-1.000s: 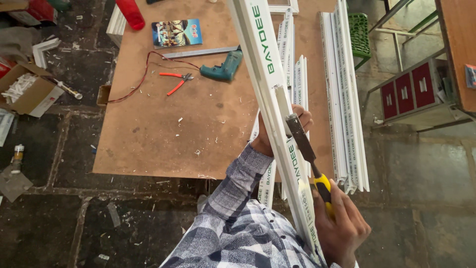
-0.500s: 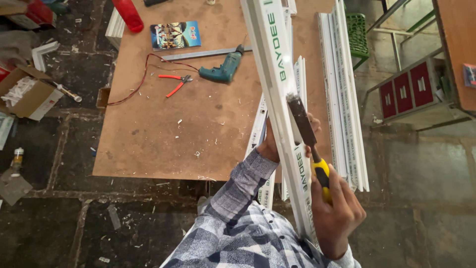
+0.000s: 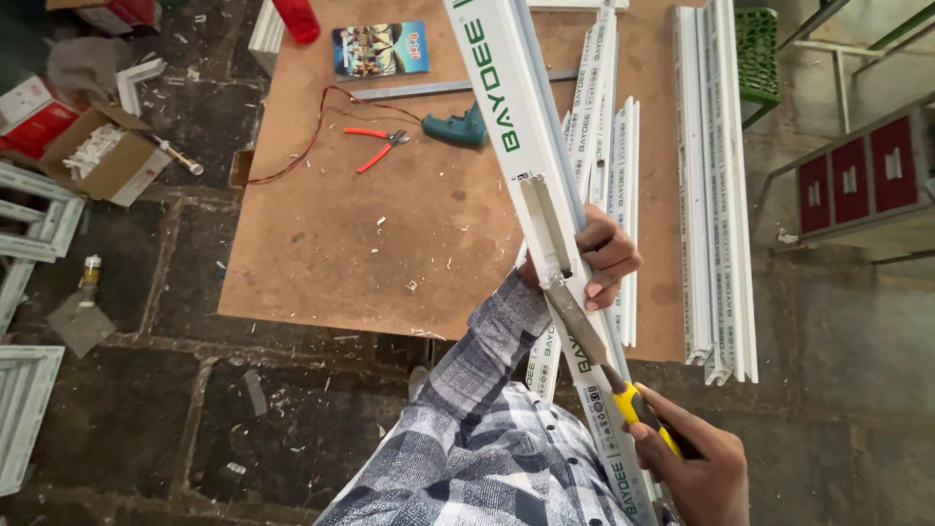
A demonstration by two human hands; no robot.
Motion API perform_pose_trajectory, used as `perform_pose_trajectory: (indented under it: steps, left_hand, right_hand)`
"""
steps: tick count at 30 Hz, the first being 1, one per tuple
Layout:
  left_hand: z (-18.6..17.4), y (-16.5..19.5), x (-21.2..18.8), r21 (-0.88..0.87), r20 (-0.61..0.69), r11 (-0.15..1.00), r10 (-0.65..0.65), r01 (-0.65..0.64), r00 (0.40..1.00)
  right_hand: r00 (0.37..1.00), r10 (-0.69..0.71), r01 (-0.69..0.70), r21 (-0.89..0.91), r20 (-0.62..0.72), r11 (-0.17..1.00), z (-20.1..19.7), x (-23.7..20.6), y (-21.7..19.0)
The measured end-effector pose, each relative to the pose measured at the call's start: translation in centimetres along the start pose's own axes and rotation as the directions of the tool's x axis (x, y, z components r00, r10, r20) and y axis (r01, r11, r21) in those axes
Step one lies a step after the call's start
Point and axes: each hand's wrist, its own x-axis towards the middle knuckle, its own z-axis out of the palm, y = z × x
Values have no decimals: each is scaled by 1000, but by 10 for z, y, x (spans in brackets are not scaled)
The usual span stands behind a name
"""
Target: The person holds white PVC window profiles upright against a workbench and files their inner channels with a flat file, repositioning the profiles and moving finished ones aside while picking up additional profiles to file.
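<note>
Right hand (image 3: pixel 696 468): fist wrapped round yellow-and-black handle of flat steel chisel (image 3: pixel 582 326); blade tip now lower, inside cut slot of long white plastic window profile (image 3: pixel 531 166), where half a second ago it stood raised above. Left hand (image 3: pixel 604 255): fingers curled round profile beside slot, unmoved. Brown hardboard table (image 3: pixel 390 234): near edge under profile, bare middle. Right edge: stacked white profile lengths (image 3: pixel 716 185). Far: red-handled pliers (image 3: pixel 375 144), teal glue gun (image 3: pixel 458 129).
</note>
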Motion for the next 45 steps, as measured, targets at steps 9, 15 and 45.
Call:
perform_pose_trajectory:
  steps: [9, 15, 45]
  left_hand:
    - [14, -6, 6, -47, 29, 999, -6, 7, 1000]
    - [16, -10, 6, 28, 28, 999, -41, 40, 999]
    - [15, -13, 4, -5, -50, 999, -49, 49, 998]
  right_hand:
    - [999, 10, -8, -50, 42, 999, -16, -15, -4]
    - [1000, -10, 10, -7, 26, 1000, -13, -24, -3]
    - [996, -13, 13, 2, -91, 1000, 11, -36, -9]
